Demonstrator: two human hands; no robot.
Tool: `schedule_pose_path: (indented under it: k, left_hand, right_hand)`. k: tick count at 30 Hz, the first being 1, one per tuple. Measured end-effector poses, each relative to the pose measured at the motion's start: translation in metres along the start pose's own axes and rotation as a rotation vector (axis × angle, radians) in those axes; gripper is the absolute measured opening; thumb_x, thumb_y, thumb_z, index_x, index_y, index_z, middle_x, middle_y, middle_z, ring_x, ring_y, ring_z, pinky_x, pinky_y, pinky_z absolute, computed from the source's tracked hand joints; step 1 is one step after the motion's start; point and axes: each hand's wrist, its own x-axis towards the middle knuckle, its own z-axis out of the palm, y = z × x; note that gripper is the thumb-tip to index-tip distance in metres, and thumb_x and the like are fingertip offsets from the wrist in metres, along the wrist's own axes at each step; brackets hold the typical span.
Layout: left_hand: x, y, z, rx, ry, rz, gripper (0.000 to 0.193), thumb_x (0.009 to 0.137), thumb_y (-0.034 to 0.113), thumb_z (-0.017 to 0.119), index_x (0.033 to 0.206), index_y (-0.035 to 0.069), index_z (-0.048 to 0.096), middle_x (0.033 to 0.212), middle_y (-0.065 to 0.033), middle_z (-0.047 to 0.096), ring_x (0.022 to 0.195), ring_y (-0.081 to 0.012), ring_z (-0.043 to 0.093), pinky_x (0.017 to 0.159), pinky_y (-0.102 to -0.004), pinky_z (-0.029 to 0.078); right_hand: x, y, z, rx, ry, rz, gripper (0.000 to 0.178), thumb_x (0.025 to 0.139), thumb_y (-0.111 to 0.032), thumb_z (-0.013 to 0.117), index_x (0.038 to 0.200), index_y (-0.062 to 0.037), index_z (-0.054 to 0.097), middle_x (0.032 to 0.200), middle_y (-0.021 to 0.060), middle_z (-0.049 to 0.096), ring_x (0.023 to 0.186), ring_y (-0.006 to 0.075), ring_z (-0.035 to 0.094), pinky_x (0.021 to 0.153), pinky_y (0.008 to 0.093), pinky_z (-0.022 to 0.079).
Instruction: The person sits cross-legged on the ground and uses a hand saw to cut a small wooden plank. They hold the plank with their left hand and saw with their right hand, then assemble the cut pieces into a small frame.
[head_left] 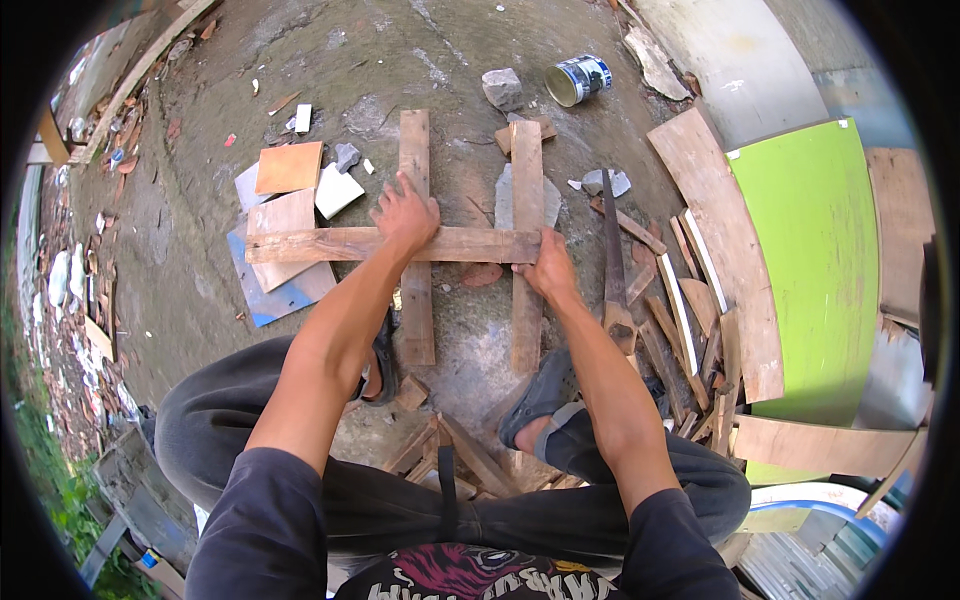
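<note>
A horizontal wooden plank (340,244) lies across two upright-running planks, a left one (416,310) and a right one (527,180). My left hand (408,213) rests on the left crossing, its fingers spread over the left plank just beyond the horizontal one. At the other end, my right hand (550,266) is closed around the horizontal plank's right tip, where it meets the right plank. A grey stone slab (504,195) is partly hidden under the right plank, and a small wood block (545,130) sits by its far end.
A handsaw (613,240) lies to the right beside a pile of wood scraps (665,340). Tiles (290,168) are scattered at left. Farther off are a stone (502,90) and a tipped-over can (578,80). A green board (810,260) lies at right. Offcuts (470,450) lie between my feet.
</note>
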Motion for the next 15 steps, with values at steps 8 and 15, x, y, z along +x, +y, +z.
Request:
schedule_pose_path:
  k: [8, 15]
  left_hand:
    - [-0.09, 0.034, 0.008, 0.31, -0.169, 0.604, 0.095, 0.091, 0.074, 0.045, 0.163, 0.022, 0.01, 0.167, -0.022, 0.006, 0.156, -0.0375, 0.001, 0.122, -0.06, 0.001]
    - [-0.076, 0.044, 0.011, 0.268, -0.412, 0.428, 0.091, 0.096, 0.069, 0.038, 0.163, 0.022, -0.003, 0.168, -0.0217, -0.007, 0.154, -0.0407, -0.013, 0.119, -0.0645, -0.006]
  right_hand:
    - [-0.008, 0.002, -0.013, -0.091, -0.061, 0.109, 0.096, 0.073, -0.028, 0.088, 0.152, -0.0164, 0.034, 0.146, 0.0234, 0.044, 0.13, 0.0418, 0.051, 0.103, 0.0504, 0.047]
    - [-0.016, 0.05, -0.013, 0.039, 0.092, -0.023, 0.082, 0.089, -0.044, 0.071, 0.155, -0.0127, 0.033, 0.151, 0.0268, 0.041, 0.134, 0.0435, 0.047, 0.108, 0.0519, 0.042]
